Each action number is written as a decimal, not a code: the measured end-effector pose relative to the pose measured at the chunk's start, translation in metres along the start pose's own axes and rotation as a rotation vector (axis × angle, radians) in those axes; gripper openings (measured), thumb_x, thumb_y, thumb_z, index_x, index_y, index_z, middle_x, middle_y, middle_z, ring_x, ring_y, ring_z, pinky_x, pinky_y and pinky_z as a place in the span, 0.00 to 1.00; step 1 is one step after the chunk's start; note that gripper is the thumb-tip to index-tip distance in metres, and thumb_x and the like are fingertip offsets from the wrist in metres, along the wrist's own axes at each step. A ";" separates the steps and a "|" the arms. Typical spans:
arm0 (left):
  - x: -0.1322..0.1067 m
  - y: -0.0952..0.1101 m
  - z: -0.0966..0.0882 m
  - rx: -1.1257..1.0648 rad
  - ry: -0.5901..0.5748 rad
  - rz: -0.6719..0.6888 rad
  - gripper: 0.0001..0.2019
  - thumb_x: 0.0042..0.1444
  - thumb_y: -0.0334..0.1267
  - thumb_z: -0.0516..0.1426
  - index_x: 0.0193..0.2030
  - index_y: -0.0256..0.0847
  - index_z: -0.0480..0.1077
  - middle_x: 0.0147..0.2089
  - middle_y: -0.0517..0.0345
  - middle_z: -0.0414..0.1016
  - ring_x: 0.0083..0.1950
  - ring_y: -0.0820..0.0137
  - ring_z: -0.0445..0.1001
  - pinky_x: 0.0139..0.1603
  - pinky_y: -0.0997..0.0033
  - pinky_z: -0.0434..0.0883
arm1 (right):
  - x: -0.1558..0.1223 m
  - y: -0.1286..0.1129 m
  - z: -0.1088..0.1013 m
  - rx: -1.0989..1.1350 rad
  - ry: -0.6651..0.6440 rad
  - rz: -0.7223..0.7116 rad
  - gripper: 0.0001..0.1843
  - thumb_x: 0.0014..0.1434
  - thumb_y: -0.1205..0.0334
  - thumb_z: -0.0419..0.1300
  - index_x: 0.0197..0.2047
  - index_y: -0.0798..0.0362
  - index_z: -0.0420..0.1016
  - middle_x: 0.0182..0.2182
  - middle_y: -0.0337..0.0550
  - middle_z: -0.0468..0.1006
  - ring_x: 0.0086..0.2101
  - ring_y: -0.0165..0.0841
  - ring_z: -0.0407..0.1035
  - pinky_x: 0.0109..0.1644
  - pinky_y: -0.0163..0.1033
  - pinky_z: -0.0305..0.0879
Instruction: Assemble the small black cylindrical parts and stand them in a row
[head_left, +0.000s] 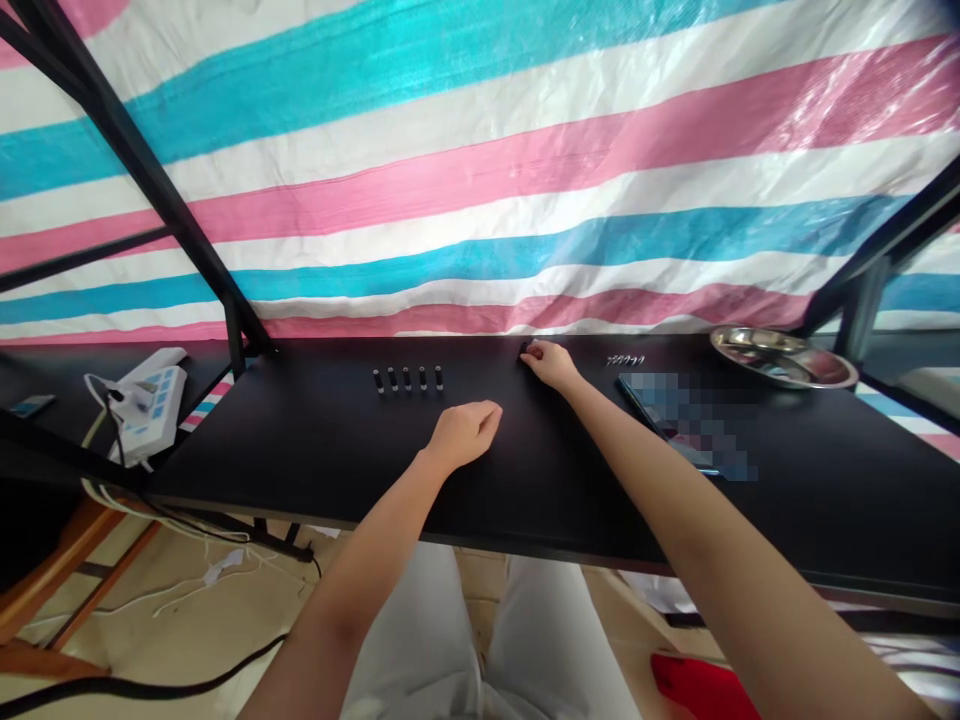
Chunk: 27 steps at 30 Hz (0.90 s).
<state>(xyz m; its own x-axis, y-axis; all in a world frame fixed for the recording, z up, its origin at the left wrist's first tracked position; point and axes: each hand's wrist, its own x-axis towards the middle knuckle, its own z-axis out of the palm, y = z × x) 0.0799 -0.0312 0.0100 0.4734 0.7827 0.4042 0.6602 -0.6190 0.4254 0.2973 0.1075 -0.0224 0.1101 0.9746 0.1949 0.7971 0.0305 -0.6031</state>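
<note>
My right hand point(550, 364) reaches to the far edge of the black table point(315, 450), its fingers pinched round a small dark part point(526, 349). My left hand point(463, 432) rests on the table nearer to me, fingers curled loosely with nothing seen in them. Left of both hands, several small black cylinders point(407, 379) stand upright in a row. To the right of my right hand lies a short row of small silvery pieces point(625, 360).
A round metal dish point(780, 357) sits at the far right of the table, with a flat dark device point(686, 420) in front of it. A white power strip point(148, 398) with cables lies at the left. Black frame posts rise at both sides before a striped tarp.
</note>
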 end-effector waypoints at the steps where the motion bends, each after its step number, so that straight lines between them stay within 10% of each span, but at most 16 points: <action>1: 0.000 0.000 0.000 0.000 0.001 0.002 0.15 0.62 0.39 0.44 0.38 0.41 0.71 0.34 0.57 0.76 0.36 0.71 0.74 0.38 0.74 0.67 | 0.001 0.002 -0.002 -0.011 -0.031 -0.017 0.08 0.52 0.65 0.57 0.36 0.57 0.73 0.34 0.47 0.77 0.34 0.33 0.70 0.41 0.36 0.63; 11: -0.001 0.003 -0.003 0.012 0.001 -0.034 0.15 0.61 0.39 0.44 0.38 0.41 0.71 0.33 0.57 0.75 0.35 0.71 0.74 0.36 0.75 0.66 | 0.010 0.007 -0.008 -0.059 -0.114 0.015 0.08 0.53 0.66 0.56 0.36 0.58 0.74 0.34 0.47 0.77 0.34 0.33 0.70 0.42 0.36 0.64; 18: 0.005 -0.001 -0.009 0.092 0.223 -0.511 0.21 0.60 0.37 0.46 0.60 0.37 0.56 0.39 0.50 0.75 0.39 0.64 0.74 0.39 0.68 0.68 | 0.011 0.013 -0.004 -0.041 -0.087 0.019 0.13 0.49 0.65 0.59 0.40 0.59 0.72 0.31 0.45 0.75 0.31 0.32 0.69 0.40 0.37 0.64; 27: 0.008 -0.007 -0.013 0.136 0.148 -0.669 0.30 0.59 0.36 0.46 0.67 0.38 0.41 0.46 0.46 0.73 0.40 0.62 0.74 0.41 0.64 0.68 | -0.023 0.025 0.010 0.005 0.216 -0.166 0.22 0.49 0.63 0.55 0.48 0.61 0.65 0.30 0.47 0.71 0.36 0.40 0.67 0.44 0.46 0.64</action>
<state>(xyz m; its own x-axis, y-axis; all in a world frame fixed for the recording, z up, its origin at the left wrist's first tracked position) 0.0712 -0.0212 0.0207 -0.1390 0.9697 0.2010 0.8537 0.0145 0.5205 0.3091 0.0880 -0.0499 0.1027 0.8862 0.4517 0.8120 0.1875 -0.5527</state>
